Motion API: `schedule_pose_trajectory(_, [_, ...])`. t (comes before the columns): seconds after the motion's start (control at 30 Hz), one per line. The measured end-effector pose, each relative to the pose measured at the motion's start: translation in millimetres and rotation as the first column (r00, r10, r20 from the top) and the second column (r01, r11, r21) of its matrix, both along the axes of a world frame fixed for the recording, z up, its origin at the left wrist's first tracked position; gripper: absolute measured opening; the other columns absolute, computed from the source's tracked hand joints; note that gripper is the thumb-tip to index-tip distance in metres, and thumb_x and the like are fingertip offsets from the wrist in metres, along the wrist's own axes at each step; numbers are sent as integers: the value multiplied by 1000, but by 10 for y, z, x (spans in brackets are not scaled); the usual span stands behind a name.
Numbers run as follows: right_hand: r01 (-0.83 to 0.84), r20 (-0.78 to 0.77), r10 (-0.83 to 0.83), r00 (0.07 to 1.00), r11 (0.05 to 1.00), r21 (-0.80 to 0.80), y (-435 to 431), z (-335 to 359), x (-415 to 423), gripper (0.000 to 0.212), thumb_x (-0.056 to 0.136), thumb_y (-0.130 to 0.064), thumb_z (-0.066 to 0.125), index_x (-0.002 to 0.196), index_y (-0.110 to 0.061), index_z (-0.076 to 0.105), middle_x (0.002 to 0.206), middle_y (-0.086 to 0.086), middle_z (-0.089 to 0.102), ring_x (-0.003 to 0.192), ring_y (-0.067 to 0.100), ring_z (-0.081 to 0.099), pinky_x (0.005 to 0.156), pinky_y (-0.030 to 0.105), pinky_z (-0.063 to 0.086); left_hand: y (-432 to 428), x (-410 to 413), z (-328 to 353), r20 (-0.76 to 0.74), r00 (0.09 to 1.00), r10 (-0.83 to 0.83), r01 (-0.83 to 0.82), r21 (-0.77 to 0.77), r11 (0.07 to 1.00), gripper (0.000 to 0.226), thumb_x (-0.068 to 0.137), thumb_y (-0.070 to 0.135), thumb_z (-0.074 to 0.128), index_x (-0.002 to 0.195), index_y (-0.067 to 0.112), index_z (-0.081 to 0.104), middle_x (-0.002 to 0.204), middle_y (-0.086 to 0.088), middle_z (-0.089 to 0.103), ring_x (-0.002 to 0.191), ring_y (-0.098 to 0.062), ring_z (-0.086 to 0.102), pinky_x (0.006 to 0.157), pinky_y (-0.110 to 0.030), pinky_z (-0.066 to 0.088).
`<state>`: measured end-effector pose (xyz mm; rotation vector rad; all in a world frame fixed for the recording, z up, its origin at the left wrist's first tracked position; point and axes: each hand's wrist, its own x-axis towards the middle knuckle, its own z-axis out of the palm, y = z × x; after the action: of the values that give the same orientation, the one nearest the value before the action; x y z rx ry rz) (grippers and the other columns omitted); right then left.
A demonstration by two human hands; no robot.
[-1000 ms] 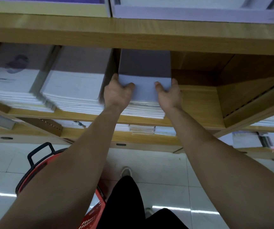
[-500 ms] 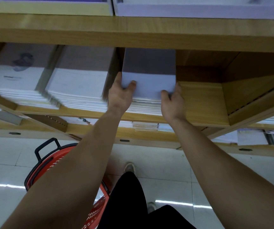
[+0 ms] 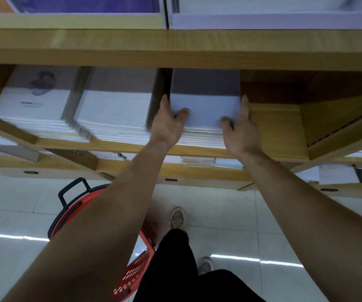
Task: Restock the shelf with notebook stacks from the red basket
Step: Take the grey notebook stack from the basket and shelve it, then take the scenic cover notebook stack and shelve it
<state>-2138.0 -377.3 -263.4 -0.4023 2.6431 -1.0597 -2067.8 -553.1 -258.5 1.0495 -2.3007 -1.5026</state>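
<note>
1. Placement in hand: held the notebook stack (image 3: 204, 110) on the shelf (image 3: 280, 131), just right of a neighbouring stack (image 3: 114, 112), with bare board to its right.
2. Gripped it with the left hand (image 3: 168, 125) at the near left corner, thumb on the cover, fingers down the side.
3. Gripped likewise with the right hand (image 3: 240, 129) at the near right corner, thumb on top, forefinger along the right edge.
4. Best pushed straight back with even pressure from both sides, so as not to fan the lower notebooks; best squared against the neighbour before letting go.
5. Worth keeping both thumbs pressing down, given the slightly staggered page edges at the front.
6. Could not see the stack's back end under the upper board (image 3: 175, 49), nor any contact with the rear wall.
7. Could not see inside the red basket (image 3: 132, 277), mostly hidden behind the left forearm (image 3: 101, 225); possibly more notebooks there, but impossible to tell.
8. Could not read the blurred cover print on the far-left stack (image 3: 34, 101).
</note>
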Motion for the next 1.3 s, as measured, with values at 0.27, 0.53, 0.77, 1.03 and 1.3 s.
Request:
schedule_pose_trajectory(0.27, [-70,-45,78,996,986,151,-69,-23,62,79,100,-62,38,161,-31,-1,166,4,13,141,32,37,102,43,45,35,-14,-125,43,998,-47,52,-125,991,72,85,54,55,148,30,30,134,3,59,115,-22,61,98,-45,52])
schedule_pose_trajectory(0.53, [-111,27,107,994,967,232,220,208,473,77,101,-50,49,161,-32,4,164,3,24,140,36,40,103,47,47,82,393,162,83,994,-72,67,62,996,62,91,48,61,144,20,45,136,-4,61,122,-27,58,107,-44,45])
schedule_pose_trajectory(0.77, [-222,97,200,975,875,429,475,267,1128,79,99,-54,50,161,-22,14,160,10,33,138,39,41,101,44,46,240,1573,224,469,864,-181,281,-153,947,71,96,50,55,155,19,29,155,-10,41,136,-32,45,107,-41,42])
schedule_pose_trajectory(1.03, [-382,194,331,924,753,537,226,285,1715,77,96,-53,55,157,-19,21,155,11,35,136,37,38,103,45,42,-5,2806,150,681,713,-166,345,-134,929,73,94,50,57,152,13,34,150,-16,45,133,-36,46,107,-47,43])
schedule_pose_trajectory(1.3, [-515,221,483,847,644,566,-584,163,2658,83,91,-63,55,155,-19,27,154,11,36,137,37,35,104,47,39,-514,4099,-2,710,694,-121,315,-149,937,71,89,49,66,147,19,38,139,-9,54,123,-31,55,97,-49,51])
